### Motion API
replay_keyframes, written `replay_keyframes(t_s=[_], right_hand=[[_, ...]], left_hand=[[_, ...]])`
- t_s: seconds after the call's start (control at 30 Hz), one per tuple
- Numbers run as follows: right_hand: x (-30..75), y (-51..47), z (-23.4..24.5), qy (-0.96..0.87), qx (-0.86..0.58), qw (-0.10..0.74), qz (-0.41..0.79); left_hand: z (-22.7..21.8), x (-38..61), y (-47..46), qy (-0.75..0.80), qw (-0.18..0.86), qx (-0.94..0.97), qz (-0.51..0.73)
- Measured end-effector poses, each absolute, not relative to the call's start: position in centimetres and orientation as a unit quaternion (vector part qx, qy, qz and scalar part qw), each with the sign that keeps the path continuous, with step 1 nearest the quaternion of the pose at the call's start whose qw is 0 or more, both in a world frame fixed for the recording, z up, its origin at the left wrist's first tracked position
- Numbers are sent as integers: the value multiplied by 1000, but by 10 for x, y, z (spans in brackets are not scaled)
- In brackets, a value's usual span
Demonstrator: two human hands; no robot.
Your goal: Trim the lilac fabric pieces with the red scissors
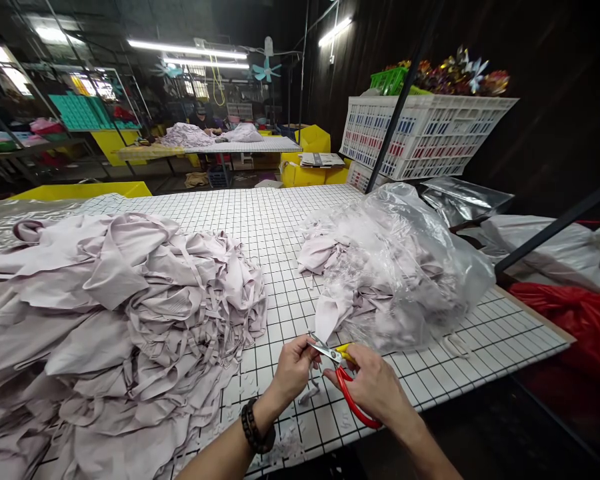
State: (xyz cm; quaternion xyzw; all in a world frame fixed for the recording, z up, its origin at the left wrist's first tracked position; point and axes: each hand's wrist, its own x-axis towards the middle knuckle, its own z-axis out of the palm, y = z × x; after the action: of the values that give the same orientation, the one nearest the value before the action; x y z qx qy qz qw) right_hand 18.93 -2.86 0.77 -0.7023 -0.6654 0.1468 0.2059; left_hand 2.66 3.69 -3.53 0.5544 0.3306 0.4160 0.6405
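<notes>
My right hand (375,383) grips a pair of scissors (347,387) with one red and one yellow handle, their blades pointing left. Beside the blade tips, my left hand (294,365) is closed in a pinch on a pale lilac fabric strap (310,390), whose end hangs below the fingers. A dark beaded bracelet circles the left wrist. To the left lies a large heap of pale lilac cloth pieces (130,287) with many thin straps. Ahead on the right, a clear plastic bag (405,213) holds more of the same cloth, some spilling from its mouth.
Small fabric scraps (290,443) litter the gridded table (280,267) near me. A dark pole (397,100) rises at its right edge. White plastic crates (425,133) and red bags (570,320) stand beyond. A co-worker (203,120) sits at a farther table.
</notes>
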Motion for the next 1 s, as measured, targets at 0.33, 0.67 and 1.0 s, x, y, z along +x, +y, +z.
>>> replay_keyframes(t_s=[0.33,0.67,1.0], right_hand=[[189,-28,6,-677,-703,190,105],[201,-16,-6,-627,-690,301,203],[196,62,19,-697,-593,322,242]], left_hand=[[-40,24,38,342,644,553,403],[-20,8,43,353,658,498,441],[-7,-116,57,482,488,522,506]])
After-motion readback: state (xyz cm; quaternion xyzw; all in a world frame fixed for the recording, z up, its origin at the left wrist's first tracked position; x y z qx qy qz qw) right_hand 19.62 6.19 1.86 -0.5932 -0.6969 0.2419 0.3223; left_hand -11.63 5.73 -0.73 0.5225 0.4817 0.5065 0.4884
